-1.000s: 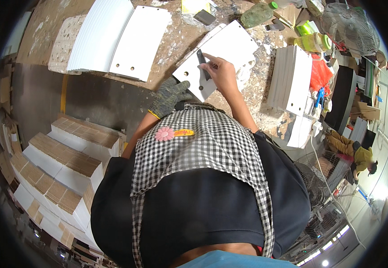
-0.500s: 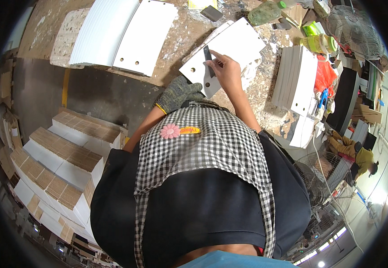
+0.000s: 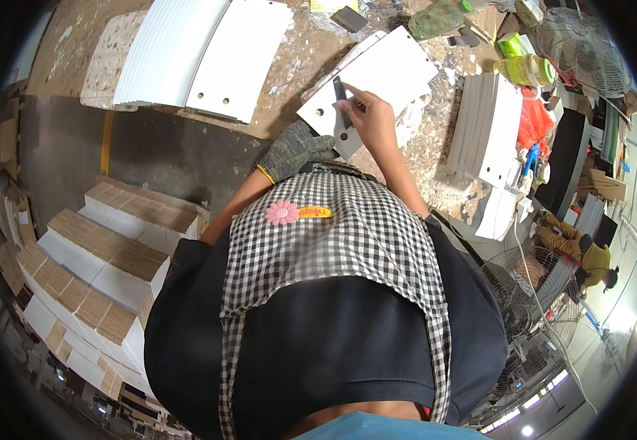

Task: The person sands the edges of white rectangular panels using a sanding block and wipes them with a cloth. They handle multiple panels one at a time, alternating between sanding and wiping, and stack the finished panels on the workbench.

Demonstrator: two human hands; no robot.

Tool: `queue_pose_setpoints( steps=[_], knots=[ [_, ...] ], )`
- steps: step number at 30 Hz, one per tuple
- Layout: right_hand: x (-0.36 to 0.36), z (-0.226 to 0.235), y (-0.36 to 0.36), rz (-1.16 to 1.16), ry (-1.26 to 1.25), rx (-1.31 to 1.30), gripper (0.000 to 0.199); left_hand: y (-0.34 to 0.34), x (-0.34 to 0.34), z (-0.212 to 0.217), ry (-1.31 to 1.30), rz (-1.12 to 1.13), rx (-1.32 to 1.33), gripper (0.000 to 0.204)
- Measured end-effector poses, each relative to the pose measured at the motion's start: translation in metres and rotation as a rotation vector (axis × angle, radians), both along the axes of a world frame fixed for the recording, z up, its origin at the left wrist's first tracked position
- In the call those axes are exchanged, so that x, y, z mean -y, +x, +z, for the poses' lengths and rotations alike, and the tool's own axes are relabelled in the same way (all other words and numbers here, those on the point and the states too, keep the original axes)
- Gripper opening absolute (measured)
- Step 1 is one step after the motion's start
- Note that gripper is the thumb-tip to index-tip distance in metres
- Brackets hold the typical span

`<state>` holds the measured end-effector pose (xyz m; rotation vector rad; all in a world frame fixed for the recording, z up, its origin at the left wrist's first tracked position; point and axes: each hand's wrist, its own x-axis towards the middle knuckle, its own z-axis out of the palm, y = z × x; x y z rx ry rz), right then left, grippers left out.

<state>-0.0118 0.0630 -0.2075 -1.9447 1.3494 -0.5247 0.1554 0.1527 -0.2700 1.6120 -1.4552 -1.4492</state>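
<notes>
A white board with drilled holes lies slanted on the worktable before me, with at least one more pale piece under its far left edge. My left hand, in a dark knitted glove, is closed on the board's near left edge; its thumb lies on top and the other fingers are partly hidden. My bare right hand pinches a narrow, flat black bar that rests on or just above the board, close to two of the holes. What kind of tool the bar is cannot be made out.
Left on the table stand stacked white boards. Another stack stands at right, beside a red plastic bag. Green-capped bottles, a grey block and a fan are farther back. Boxed stacks fill the lower left.
The board and both hands appear shifted very slightly to the right. The black bar has moved little over the board, and both hands keep their holds.
</notes>
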Motion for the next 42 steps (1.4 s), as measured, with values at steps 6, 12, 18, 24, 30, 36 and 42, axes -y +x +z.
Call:
queue_pose_setpoints(
  steps=[6, 12, 18, 24, 30, 36, 42],
  knots=[
    [-0.009, 0.000, 0.003, 0.112, 0.044, 0.015, 0.039, 0.001, 0.000, 0.008, 0.064, -0.027, -0.002, 0.053],
    [-0.008, 0.000, 0.004, 0.208, 0.008, 0.016, 0.040, 0.001, 0.000, 0.017, 0.066, 0.001, -0.050, 0.051],
    [-0.010, 0.005, 0.005, 0.081, 0.138, 0.047, 0.040, 0.004, 0.005, 0.022, 0.094, -0.142, 0.102, 0.048],
    [-0.015, 0.001, 0.006, -0.023, 0.066, 0.025, 0.038, 0.003, 0.000, 0.004, 0.029, -0.071, 0.005, 0.040],
    [-0.010, 0.000, 0.005, 0.080, 0.132, 0.012, 0.037, -0.004, 0.005, -0.030, -0.091, -0.139, 0.127, 0.044],
    [-0.001, 0.003, 0.000, 0.077, 0.089, 0.017, 0.036, -0.018, 0.020, -0.033, -0.005, -0.063, 0.060, 0.046],
    [0.021, 0.002, -0.003, -0.113, 0.065, -0.060, 0.038, -0.017, 0.026, -0.025, 0.005, -0.061, 0.015, 0.048]
  ],
)
